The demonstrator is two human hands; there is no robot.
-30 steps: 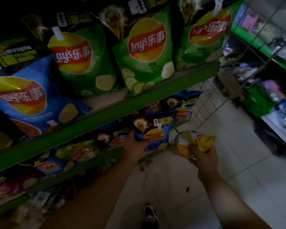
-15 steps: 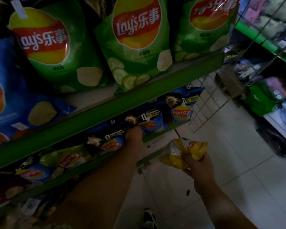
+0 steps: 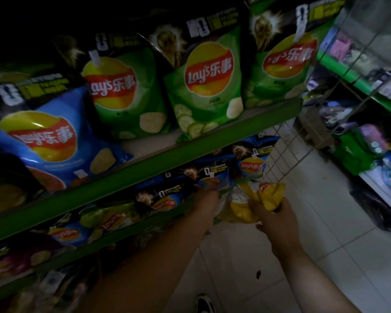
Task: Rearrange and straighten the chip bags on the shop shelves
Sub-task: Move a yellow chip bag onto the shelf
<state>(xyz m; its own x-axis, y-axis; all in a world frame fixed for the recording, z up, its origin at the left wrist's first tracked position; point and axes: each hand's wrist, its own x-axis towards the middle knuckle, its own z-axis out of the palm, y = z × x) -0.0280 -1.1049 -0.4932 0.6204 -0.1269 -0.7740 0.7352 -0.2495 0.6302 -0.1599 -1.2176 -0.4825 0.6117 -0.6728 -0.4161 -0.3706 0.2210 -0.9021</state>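
Head view, dim light. Upper shelf [image 3: 145,170]: three green bags [image 3: 208,86] stand along its front edge, each marked "Lay's 乐事"; a large blue bag [image 3: 54,141] with the same logo leans at the left end. Middle shelf [image 3: 127,233]: small blue Lay's bags [image 3: 251,163] lie toward its right end.

Left hand [image 3: 207,188] reaches in among them, fingers mostly hidden; grip cannot be told. Right hand [image 3: 278,220] clutches a crumpled yellow Lay's bag [image 3: 266,199], just off the middle shelf's right end.

A wire grid panel [image 3: 287,154] closes that end. Tiled floor [image 3: 303,256] and one shoe [image 3: 204,303] are below.
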